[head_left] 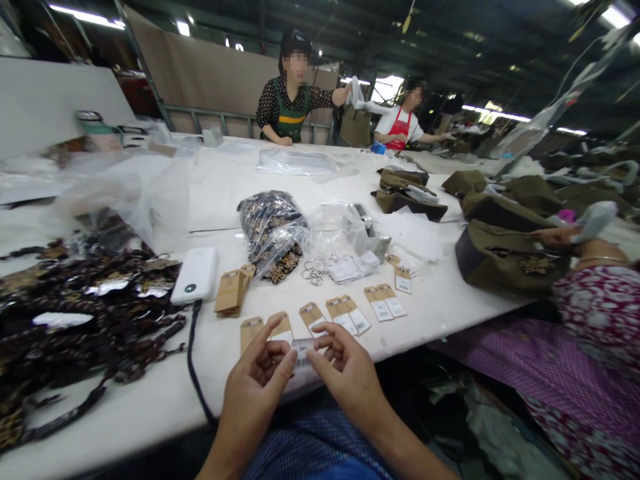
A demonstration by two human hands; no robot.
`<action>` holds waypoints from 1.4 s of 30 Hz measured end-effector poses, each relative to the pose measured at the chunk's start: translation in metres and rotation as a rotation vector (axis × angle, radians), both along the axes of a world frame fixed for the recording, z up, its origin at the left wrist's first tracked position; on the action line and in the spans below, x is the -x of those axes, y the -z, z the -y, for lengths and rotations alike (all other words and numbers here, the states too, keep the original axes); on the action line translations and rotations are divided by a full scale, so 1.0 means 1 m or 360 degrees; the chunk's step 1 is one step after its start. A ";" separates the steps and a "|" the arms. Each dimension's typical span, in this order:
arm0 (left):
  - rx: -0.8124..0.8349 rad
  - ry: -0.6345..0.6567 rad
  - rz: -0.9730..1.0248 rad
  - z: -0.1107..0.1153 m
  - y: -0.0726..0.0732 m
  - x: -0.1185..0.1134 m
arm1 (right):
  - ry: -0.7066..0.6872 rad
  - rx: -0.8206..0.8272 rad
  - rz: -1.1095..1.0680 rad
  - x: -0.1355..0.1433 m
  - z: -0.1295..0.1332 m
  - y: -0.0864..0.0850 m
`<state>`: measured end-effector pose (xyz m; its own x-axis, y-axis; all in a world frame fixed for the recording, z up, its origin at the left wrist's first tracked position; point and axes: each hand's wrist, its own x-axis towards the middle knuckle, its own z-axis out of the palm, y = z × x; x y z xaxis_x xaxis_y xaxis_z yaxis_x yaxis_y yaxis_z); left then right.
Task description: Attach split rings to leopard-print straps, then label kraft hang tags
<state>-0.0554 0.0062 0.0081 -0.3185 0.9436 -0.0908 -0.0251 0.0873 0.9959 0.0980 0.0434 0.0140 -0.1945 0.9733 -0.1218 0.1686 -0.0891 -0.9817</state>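
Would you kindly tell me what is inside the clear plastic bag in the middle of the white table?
The clear plastic bag holds dark leopard-patterned fabric pieces, bunched together. How many there are, and anything beneath them, is hidden by the folds and glare.

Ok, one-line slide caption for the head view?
Both hands, left hand and right hand, pinch a barcode sticker above brown hang tags on a white table.

Sticker label (303, 353) pinched btwn your fingertips: glossy white paper. Just beyond the grip, hang tags (345, 313): matt brown card w/ white stickers. Left of grip, power bank (195, 274): smooth white plastic. Further out, key rings (313, 273): shiny metal; bags (505, 257): matt olive cloth.
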 end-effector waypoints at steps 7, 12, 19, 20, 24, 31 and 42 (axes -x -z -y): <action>0.0016 -0.0002 -0.0034 -0.003 -0.002 0.027 | -0.0165 -0.0002 -0.0024 0.017 -0.018 -0.007; 0.0054 -0.0266 -0.0953 -0.003 -0.005 0.065 | -0.0229 -0.0008 -0.0084 0.035 -0.037 -0.005; 0.0074 -0.0227 -0.1291 -0.003 0.013 0.096 | -0.0530 0.0194 0.0115 0.062 -0.052 -0.002; 0.0058 -0.0188 -0.1258 -0.004 0.015 0.097 | -0.0545 0.0185 0.0154 0.065 -0.052 -0.001; -0.0028 -0.0065 -0.1094 -0.003 0.019 0.100 | -0.0596 0.0109 0.0307 0.071 -0.052 0.006; -0.0082 0.0049 -0.0924 -0.002 0.019 0.108 | -0.0671 0.0123 0.0400 0.074 -0.052 0.016; -0.0128 0.0121 -0.0870 -0.001 0.021 0.109 | -0.0692 0.0093 0.0560 0.078 -0.049 0.012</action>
